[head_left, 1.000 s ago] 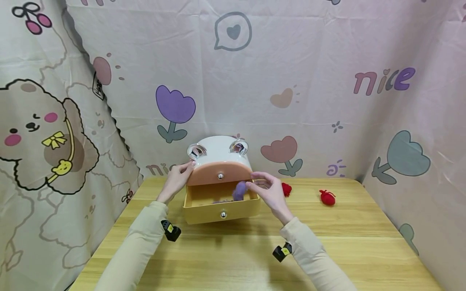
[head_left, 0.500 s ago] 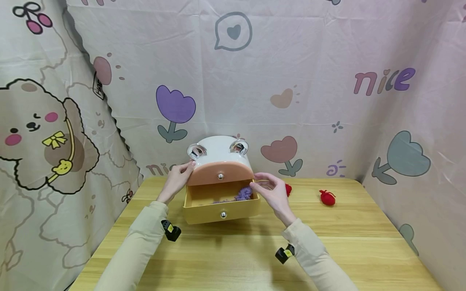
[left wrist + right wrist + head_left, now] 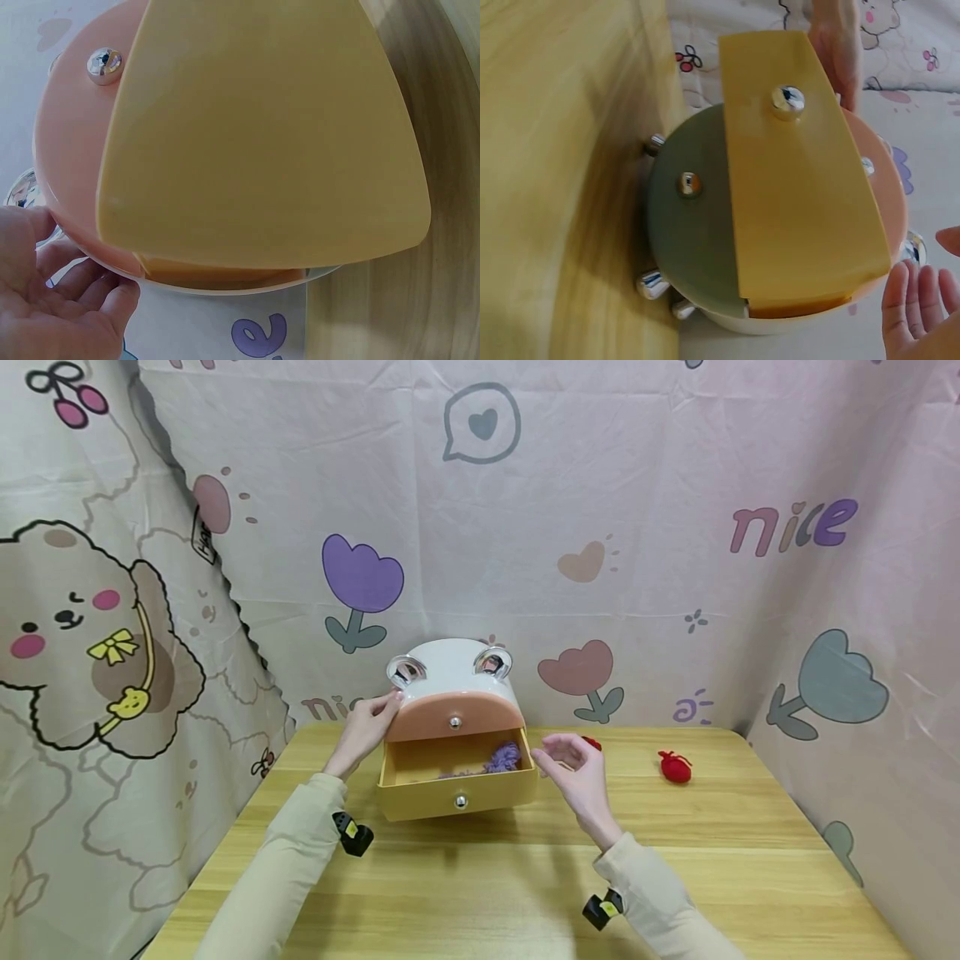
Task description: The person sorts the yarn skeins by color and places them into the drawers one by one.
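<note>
A small frog-shaped drawer box [image 3: 447,670] with a white top stands on the wooden table, with silver eyes and a peach upper drawer [image 3: 487,717]. Below it, the yellow drawer [image 3: 420,799] is pulled out, with a fluffy purple clump [image 3: 502,758] and a thin purple strand inside. My left hand [image 3: 366,733] holds the box's upper left side, fingertips at its rim [image 3: 88,255]. My right hand [image 3: 577,777] is just off the yellow drawer's right side, fingers curved loosely and nothing between them.
A small red bundle [image 3: 677,767] lies to the right on the table [image 3: 675,843]. Another red thing [image 3: 592,743] shows partly behind my right hand. A printed cloth [image 3: 465,527] hangs at the back. Under the yellow drawer is a green drawer [image 3: 690,232].
My right hand has let go of the purple clump, which now lies in the yellow drawer, and has moved right, out of the drawer. My left hand stays on the box.
</note>
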A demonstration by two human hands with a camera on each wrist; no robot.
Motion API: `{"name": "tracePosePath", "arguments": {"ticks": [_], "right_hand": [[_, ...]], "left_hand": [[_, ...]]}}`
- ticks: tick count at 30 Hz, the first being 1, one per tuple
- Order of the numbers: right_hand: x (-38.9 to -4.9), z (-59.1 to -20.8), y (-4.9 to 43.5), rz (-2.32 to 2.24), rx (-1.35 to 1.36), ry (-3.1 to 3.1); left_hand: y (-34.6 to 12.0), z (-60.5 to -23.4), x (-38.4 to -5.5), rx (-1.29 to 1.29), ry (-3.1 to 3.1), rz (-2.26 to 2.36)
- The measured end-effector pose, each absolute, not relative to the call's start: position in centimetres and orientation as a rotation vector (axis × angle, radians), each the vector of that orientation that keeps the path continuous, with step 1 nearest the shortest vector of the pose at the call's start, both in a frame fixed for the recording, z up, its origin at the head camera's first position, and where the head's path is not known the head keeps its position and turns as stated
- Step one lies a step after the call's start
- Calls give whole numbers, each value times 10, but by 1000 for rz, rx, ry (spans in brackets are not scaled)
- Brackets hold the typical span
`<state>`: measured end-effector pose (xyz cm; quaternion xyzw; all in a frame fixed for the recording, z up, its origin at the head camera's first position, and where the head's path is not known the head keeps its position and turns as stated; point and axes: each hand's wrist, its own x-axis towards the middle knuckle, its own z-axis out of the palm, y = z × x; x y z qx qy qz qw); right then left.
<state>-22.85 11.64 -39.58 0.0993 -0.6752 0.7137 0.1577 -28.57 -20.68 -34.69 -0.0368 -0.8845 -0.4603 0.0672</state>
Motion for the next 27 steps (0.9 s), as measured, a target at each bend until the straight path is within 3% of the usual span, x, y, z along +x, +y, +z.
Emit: {"name": "tracePosePath", "arguments": {"ticks": [27], "right_hand": [[-207, -442, 73, 2039, 441, -2100]], "left_hand": [[-207, -346, -286, -110, -2669, -1373]]}}
